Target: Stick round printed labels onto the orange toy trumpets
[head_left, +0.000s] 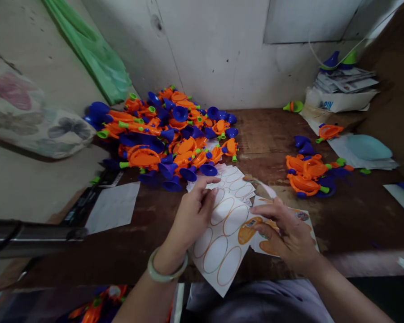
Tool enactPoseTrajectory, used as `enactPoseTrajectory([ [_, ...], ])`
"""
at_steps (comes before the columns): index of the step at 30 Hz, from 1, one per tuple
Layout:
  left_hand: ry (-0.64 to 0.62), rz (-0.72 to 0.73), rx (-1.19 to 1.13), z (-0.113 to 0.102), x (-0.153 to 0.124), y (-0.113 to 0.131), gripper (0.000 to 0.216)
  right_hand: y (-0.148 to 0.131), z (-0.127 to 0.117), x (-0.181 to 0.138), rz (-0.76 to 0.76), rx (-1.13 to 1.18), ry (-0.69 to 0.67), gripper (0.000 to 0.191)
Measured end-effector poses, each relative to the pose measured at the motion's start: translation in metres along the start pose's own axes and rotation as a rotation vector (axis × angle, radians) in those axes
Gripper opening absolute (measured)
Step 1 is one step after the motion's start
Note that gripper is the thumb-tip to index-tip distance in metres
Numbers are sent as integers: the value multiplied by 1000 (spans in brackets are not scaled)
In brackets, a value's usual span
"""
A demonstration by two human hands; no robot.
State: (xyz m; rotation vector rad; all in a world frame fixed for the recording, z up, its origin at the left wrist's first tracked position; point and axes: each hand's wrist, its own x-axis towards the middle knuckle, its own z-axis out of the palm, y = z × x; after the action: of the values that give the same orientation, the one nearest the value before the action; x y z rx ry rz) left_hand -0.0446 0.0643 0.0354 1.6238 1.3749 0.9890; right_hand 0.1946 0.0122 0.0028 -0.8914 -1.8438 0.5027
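Note:
My left hand [195,215], a pale bangle on its wrist, grips the upper left edge of a sticker backing sheet [215,255] between thumb and fingers. Rows of empty oval outlines cover most of that sheet. At its right edge, an orange oval sticker [247,232] with a small barcode reaches past the paper. My right hand [286,233] has its thumb at the sticker's upper end, the forefinger bent above it. Partly under this hand lies another sheet with orange stickers [306,220]. A stack of oval-marked sheets [235,179] sits just beyond my hands.
Orange, blue and green plastic toy trumpets [178,134] are heaped at the back left. A smaller group of them [308,172] lies to the right. A light blue dish [368,147], a box of papers [343,96] and a white sheet [112,208] are also on the table [259,130].

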Motion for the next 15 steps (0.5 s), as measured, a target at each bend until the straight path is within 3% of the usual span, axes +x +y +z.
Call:
enactPoseTrajectory([
  [3, -8, 18, 21, -1, 1, 1, 35, -4, -2, 1, 34, -20, -24, 48],
  [8, -11, 41, 18, -3, 1, 0, 32, -10, 8, -2, 88, -4, 39, 64],
  [12, -65, -48, -34, -1, 2, -1, 26, -9, 12, -2, -50, -52, 104, 74],
  [15, -79, -115, -62, 1, 7, -3, 20, -5, 6, -6, -143, -155, 41, 58],
])
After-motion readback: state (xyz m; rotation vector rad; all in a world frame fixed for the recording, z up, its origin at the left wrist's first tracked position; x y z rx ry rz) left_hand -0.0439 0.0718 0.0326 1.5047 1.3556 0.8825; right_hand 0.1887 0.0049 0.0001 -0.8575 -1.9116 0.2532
